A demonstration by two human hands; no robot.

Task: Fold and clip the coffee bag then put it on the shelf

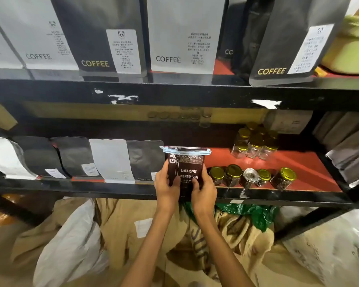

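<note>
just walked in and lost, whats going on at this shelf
A person is holding a dark coffee bag upright in both hands, left hand and right hand each in a grip on a lower side. Its top is already folded and shut with a pale blue clip. The bag is at the front of the red shelf, in the gap between a row of bags and some jars.

Both hands grip a dark coffee bag (187,168) upright at the shelf (298,168) edge: left hand (167,187) on its left side, right hand (203,189) on its right. A pale blue clip (186,151) spans the folded top. Gold-lidded jars (251,177) stand just right of the hands; coffee pouches (112,160) stand to their left.
</note>
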